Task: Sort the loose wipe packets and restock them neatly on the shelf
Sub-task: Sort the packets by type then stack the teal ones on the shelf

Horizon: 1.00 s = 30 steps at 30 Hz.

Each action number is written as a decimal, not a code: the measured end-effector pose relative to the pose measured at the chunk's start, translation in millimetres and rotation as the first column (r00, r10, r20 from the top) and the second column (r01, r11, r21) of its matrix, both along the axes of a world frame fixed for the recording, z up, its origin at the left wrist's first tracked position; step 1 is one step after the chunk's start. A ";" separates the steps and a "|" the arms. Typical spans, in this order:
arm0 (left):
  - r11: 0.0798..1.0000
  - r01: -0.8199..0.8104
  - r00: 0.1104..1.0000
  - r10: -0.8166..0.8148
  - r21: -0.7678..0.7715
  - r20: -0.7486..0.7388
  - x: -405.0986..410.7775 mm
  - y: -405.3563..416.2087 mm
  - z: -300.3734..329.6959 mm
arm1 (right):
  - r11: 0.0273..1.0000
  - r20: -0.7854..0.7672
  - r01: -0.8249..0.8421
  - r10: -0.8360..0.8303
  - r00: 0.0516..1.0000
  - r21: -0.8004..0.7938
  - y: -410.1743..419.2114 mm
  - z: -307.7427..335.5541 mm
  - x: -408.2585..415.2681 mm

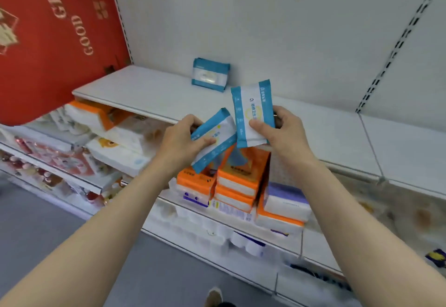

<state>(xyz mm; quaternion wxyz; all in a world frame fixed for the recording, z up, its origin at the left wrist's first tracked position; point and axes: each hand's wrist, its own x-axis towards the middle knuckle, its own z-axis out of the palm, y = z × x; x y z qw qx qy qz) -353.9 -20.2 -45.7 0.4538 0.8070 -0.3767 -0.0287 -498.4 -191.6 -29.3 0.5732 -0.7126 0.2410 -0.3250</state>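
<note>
Left hand (187,137): grasping one blue-and-white wipe packet (213,139), thumb across the printed face, fingers curled behind. The packet is held tilted, its lower end dipping toward the orange tissue packs (237,178) on the tier below.

Right hand (281,129): grasping a second wipe packet (252,111) by its lower half, thumb on the face, the packet close to upright with the label toward the camera. The two packets meet or overlap at their inner edges; which one lies in front cannot be fully settled.

Judgement: one packet per hand, faces outward, suggests the labels are being checked and matched before shelving.

The white shelf (149,92) lies just beyond the hands. A third packet (210,75) stands on it at the back edge, leaning on or close to the rear panel (265,29), face forward. It likely sets the line for the row.

Below and left: white tissue packs (120,145) on a lower tier. A red gift box (55,36) stands at the shelf's left end.

Restocking appears barely begun: one packet shelved, two in hand.
</note>
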 end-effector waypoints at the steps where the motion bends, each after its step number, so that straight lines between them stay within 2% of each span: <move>1: 1.000 0.006 1.000 -0.007 0.021 0.010 20.2 -9.2 6.5 | 1.000 0.019 0.007 -0.007 1.000 0.005 -9.8 4.6 19.8; 9: 0.972 0.070 0.998 -0.069 0.226 -0.013 160.7 -82.1 38.1 | 0.999 0.042 0.036 -0.035 0.999 -0.020 -83.5 36.5 135.4; 14: 0.959 0.114 0.986 -0.141 0.261 0.084 216.1 -122.0 31.7 | 0.996 -0.005 0.082 -0.083 0.997 -0.037 -110.5 32.4 158.7; 18: 0.916 0.177 0.894 -0.302 0.360 0.330 255.1 -162.2 27.7 | 0.982 -0.039 0.179 -0.182 0.983 -0.069 -125.8 31.2 162.9; 22: 0.899 0.185 0.800 -0.372 0.396 0.471 282.7 -190.8 31.7 | 0.969 -0.070 0.222 -0.231 0.970 -0.111 -136.8 40.4 162.6; 27: 0.882 0.228 0.688 -0.446 0.413 0.573 304.3 -205.2 33.6 | 0.942 -0.105 0.250 -0.278 0.955 -0.222 -140.6 53.4 172.0; 30: 0.883 0.270 0.658 -0.460 0.384 0.596 310.5 -202.5 30.9 | 0.925 -0.217 0.207 -0.284 0.934 -0.320 -133.3 48.7 185.3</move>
